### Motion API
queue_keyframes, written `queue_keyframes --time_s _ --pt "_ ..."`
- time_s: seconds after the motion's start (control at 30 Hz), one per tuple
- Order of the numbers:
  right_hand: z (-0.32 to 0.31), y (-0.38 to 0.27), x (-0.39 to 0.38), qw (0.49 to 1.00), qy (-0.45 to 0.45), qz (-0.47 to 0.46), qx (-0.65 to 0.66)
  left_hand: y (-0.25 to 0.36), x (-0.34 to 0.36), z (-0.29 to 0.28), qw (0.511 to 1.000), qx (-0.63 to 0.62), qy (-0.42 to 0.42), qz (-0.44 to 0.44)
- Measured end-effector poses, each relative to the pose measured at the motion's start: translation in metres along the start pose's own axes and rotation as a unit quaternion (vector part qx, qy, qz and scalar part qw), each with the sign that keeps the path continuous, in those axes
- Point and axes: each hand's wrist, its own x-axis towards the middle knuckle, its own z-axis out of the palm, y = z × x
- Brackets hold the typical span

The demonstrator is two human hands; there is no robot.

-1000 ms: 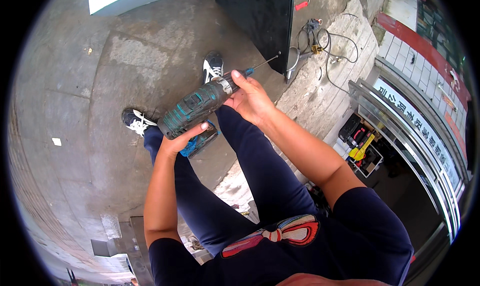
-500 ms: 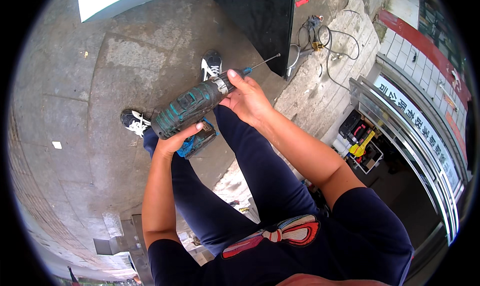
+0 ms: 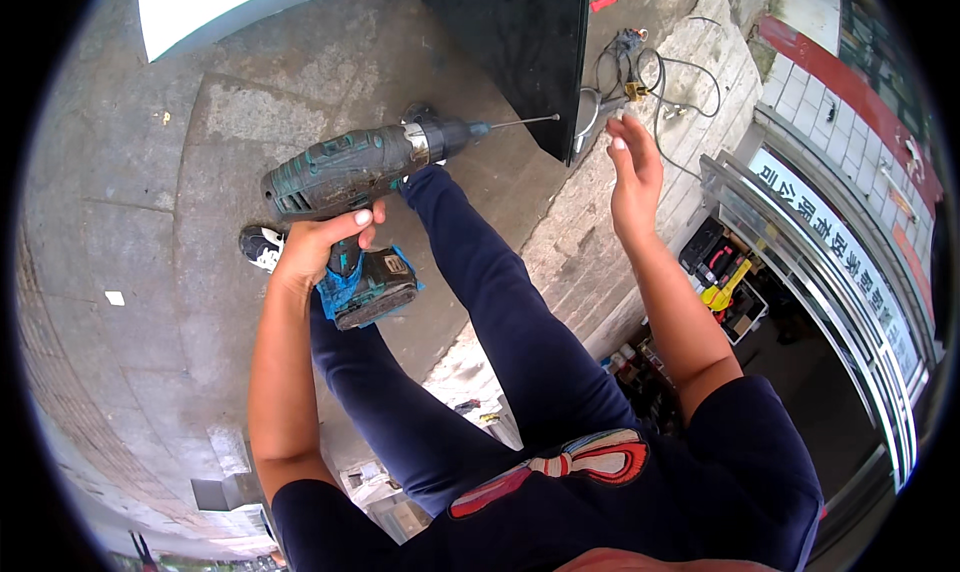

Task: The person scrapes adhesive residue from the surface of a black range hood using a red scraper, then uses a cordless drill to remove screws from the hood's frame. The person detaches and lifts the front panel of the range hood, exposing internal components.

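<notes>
My left hand is wrapped round the handle of a dark cordless drill with teal details and a bulky battery below. The long thin bit points right, its tip overlapping the area near the lower edge of a black panel; contact is unclear. My right hand is off the drill, raised right of the panel, fingers loosely bent and thumb a little apart, with nothing clearly held.
Cables with plugs lie on pale rough concrete. A red-handled tool lies above them. A white curved board is at top left. A tool box sits by a doorway at right. My legs and feet are below the drill.
My right hand has let go of the drill's front and moved right and up. My left hand has shifted left, and the drill has swung more level, its battery now showing below.
</notes>
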Motion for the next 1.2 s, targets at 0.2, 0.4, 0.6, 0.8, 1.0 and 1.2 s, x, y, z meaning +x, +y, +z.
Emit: queue_keyframes --time_s 0.2,0.4,0.6,0.8,1.0,1.2 --pt "0.007 0.028 0.011 0.985 -0.110 0.120 0.052 0.000 0.000 0.000 1.000 0.004 0.006 -0.006" --pt "0.009 0.029 0.012 0.987 -0.100 0.115 0.060 -0.010 -0.002 -0.003 1.000 -0.027 0.003 -0.012" --pt "0.008 0.032 0.009 0.984 -0.088 0.124 0.091 -0.013 -0.002 -0.002 1.000 -0.025 0.007 -0.013" --pt "0.008 0.030 -0.006 0.990 -0.030 0.095 0.097 -0.012 -0.003 -0.001 0.999 -0.027 0.008 -0.016" --pt "0.041 0.000 -0.046 0.818 -0.035 0.377 0.434 -0.015 -0.005 -0.002 0.999 -0.027 0.023 -0.021" --pt "0.087 0.012 -0.012 0.622 0.043 0.395 0.675 -0.018 -0.013 -0.003 0.998 -0.045 0.035 -0.029"
